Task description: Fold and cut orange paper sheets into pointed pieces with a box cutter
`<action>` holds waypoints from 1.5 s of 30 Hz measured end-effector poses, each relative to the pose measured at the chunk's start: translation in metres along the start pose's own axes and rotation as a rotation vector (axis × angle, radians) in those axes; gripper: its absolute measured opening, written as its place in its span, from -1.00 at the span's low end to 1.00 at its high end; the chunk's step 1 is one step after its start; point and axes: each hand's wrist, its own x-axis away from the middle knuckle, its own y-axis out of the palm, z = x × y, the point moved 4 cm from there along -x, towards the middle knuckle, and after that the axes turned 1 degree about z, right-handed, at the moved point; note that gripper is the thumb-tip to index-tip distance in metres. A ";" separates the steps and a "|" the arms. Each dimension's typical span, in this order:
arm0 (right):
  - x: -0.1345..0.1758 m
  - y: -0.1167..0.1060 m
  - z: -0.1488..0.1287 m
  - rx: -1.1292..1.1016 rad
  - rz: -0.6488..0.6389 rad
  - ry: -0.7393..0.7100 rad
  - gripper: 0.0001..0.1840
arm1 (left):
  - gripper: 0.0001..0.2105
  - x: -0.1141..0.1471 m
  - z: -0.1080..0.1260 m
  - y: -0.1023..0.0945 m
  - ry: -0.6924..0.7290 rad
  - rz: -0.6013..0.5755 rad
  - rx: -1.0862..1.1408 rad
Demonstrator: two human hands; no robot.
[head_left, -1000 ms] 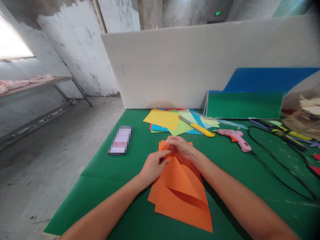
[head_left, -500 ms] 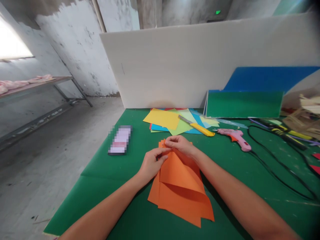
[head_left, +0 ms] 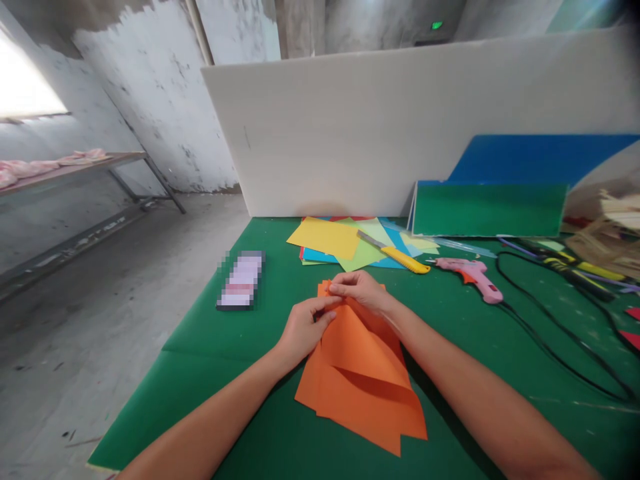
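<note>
Several orange paper sheets [head_left: 363,383] lie overlapped on the green tabletop in front of me, the top one bent up in a loose fold. My left hand [head_left: 306,325] pinches the upper left edge of the paper between thumb and fingers. Right beside it, my right hand [head_left: 361,291] grips the top edge, fingertips curled over it. The two hands' fingertips nearly meet, and they partly hide the edge they hold.
Past the hands lie coloured paper sheets [head_left: 325,239] with a yellow utility knife [head_left: 400,257] on top. A pink glue gun [head_left: 470,275] and its black cord [head_left: 555,337] are at right. A phone [head_left: 241,280] lies left. A white board [head_left: 340,133] stands behind.
The top orange sheet's fold has shifted slightly between my fingers. Both hands stay in nearly the same place.
</note>
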 end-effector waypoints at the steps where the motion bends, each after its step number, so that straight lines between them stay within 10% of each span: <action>1: 0.000 0.000 0.000 -0.006 0.003 0.005 -0.77 | -0.70 0.000 0.000 0.000 0.000 0.001 0.003; 23: -0.005 -0.004 -0.013 -0.158 0.211 0.046 -0.71 | -0.70 0.004 0.006 0.010 -0.025 -0.049 0.024; 45: -0.002 0.005 0.004 -0.176 0.065 0.134 -0.84 | -0.72 0.000 0.000 0.001 -0.043 -0.006 -0.008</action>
